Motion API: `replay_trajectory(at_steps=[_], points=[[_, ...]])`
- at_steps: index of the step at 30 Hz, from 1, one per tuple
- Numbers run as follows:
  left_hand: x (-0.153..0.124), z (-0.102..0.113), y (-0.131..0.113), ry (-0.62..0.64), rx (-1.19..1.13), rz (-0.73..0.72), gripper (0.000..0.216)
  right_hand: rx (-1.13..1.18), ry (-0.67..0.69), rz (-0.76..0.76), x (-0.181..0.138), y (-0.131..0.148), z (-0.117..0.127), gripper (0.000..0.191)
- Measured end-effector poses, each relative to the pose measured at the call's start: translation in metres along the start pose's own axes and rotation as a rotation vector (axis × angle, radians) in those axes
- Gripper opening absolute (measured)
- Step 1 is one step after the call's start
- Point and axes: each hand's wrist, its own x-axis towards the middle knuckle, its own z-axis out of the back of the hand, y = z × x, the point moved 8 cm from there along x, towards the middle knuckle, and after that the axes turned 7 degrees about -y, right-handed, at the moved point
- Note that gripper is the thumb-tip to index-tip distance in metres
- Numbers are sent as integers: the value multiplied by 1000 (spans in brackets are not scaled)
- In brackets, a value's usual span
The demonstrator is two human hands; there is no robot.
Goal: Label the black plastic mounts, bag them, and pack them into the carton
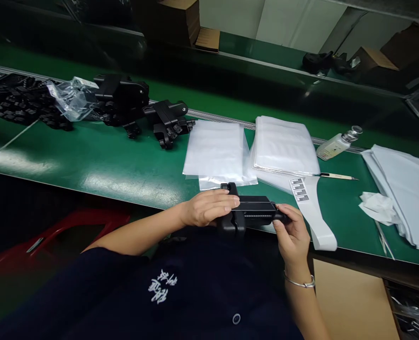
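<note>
A black plastic bracket (257, 206) with a slotted side and a thick jaw-like end is held at the table's front edge, close to my body. My left hand (211, 208) grips the thick end, its fingers laid together over the top and its thumb hidden. At the opposite end, my right hand (292, 231) pinches a rounded black knob-like part between thumb and fingers. Just behind the bracket lie clear plastic bags (214, 148). A strip of labels (299, 190) on white backing curls down beside my right hand.
Similar black brackets (167, 120) and a heap of small black parts (25, 101) stand at the back left. A thicker stack of bags (285, 144), a bottle (339, 143), a pen (339, 176), tweezers (383, 241), crumpled tissue (379, 208) and white sheets (407, 189) lie rightward.
</note>
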Motion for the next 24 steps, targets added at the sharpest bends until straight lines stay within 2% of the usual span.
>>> replay_trajectory(at_steps=[2, 4, 6, 8, 10, 12, 14, 16, 18, 19, 20, 21, 24], points=[[-1, 2, -4, -29, 7, 11, 38, -8, 7, 6, 0, 2, 0, 28], [-3, 6, -5, -117, 7, 48, 49, -26, 25, 3, 0, 6, 0, 29], [-5, 10, 1, -241, -49, 147, 64, -70, 63, 46, 1, 14, -1, 29], [-8, 10, 11, -326, -179, 282, 68, -151, 115, 171, 1, 28, -4, 31], [-9, 4, 20, -340, -308, 392, 64, -249, 154, 319, -1, 41, -8, 32], [-10, 1, 24, -318, -322, 428, 61, -287, 162, 356, -1, 46, -11, 36], [-11, 5, 20, -301, -209, 372, 63, -218, 135, 187, 5, 37, -10, 40], [-12, 11, 11, -283, -44, 256, 68, -49, 170, -163, 6, 14, -14, 40], [-13, 14, 3, -248, 84, 168, 72, 149, 272, -513, -4, -7, -27, 41], [-13, 15, 1, -234, 123, 151, 73, 219, 307, -615, -8, -12, -32, 42], [-13, 15, 2, -232, 141, 155, 73, 245, 307, -637, -9, -14, -33, 43], [-13, 16, 4, -244, 138, 175, 72, 221, 270, -584, -6, -13, -30, 43], [-10, 19, 11, -311, 69, 250, 71, 7, 119, -202, 4, 6, -14, 40]])
